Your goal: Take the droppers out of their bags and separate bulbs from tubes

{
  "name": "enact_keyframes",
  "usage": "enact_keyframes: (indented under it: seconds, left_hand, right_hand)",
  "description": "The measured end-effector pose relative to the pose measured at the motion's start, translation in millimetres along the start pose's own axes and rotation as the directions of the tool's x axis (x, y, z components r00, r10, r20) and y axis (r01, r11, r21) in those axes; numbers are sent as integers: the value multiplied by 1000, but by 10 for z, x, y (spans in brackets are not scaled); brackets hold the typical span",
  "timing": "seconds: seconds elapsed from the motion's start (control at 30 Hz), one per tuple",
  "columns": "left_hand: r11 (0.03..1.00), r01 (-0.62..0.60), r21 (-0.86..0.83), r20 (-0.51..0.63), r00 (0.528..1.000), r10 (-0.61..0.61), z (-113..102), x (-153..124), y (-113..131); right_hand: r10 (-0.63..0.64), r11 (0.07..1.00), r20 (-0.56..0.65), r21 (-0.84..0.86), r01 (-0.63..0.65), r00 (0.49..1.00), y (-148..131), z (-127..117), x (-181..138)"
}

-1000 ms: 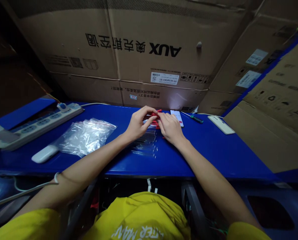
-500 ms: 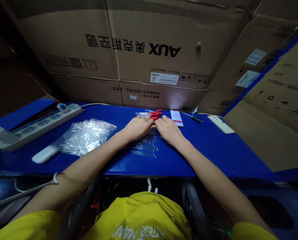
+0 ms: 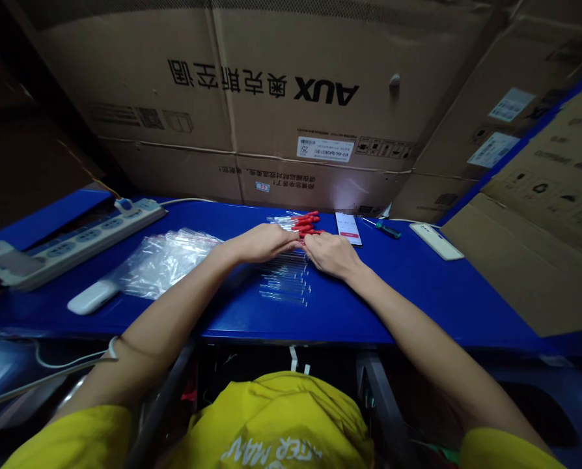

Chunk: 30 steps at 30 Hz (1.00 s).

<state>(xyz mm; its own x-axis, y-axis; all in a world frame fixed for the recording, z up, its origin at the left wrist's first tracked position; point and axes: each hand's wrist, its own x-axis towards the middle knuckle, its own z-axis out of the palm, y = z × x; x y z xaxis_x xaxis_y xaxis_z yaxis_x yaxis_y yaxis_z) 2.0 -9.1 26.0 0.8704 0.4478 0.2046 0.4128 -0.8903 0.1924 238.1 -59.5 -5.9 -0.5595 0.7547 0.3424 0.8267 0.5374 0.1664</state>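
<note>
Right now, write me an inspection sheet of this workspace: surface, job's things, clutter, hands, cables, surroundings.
Surface: blue tabletop, smooth.
Job's things: row of thin clear tubes lying side by side; red-capped clear tubes bunched beyond the hands.
Clutter: clear plastic zip bags, white oblong device, lit smartphone, green-handled screwdriver, white flat handset.
Hands: left hand and right hand palm down on the row, fingertips meeting; grip hidden.
Cables: white power strip with cord; white cable at left wrist.
Surroundings: brown cardboard boxes behind and right.

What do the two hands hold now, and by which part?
It cannot be told. The left hand and right hand lie palm-down over the clear tubes, fingertips meeting beside the red caps; any grip is hidden.
</note>
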Motion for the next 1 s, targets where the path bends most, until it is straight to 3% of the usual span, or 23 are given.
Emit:
enact_keyframes:
  seconds: [0.2,0.3,0.37,0.43,0.47,0.5,0.6,0.7,0.8,1.0]
  left_hand:
    - [997,1,-72,0,1000,-1,-116,-43,-36]
    - [991,113,-76,-92,989,-120,-249,-218,-315]
    - [966,242,-87,-269,928,-257,-335,-335,-526]
    - [941,322,-105,-459,823,-334,-376,-385,-637]
    - [939,326,-111,-500,798,-337,-372,-377,-635]
    - [947,303,-105,-504,805,-314,-354,-349,-598]
    - [986,163,-44,-397,902,-167,-246,-216,-362]
    - [995,103,16,-313,945,-93,-134,-123,-168]
    - [991,126,40,-306,946,-108,-55,-99,-132]
    - [974,225,8,-377,903,-206,60,-78,-188]
  right_hand:
    - [24,999,4,38,-24,1000,65,-38,-3]
    - [204,976,11,82,-204,979,281,-119,-73]
    - [381,918,-49,137,-371,923,443,-173,-121]
    - [452,880,-143,229,-415,880,538,-193,-135]
    - [446,879,-194,278,-387,874,547,-184,-124]
    - [413,888,-247,322,-328,877,530,-166,-102]
    - [224,922,-378,380,-70,898,379,-97,-15]
    - [69,940,-442,330,91,894,214,-72,34]
    - [23,938,-412,323,123,911,110,-79,24]
    - [-41,890,-290,425,167,956,-13,36,-3]
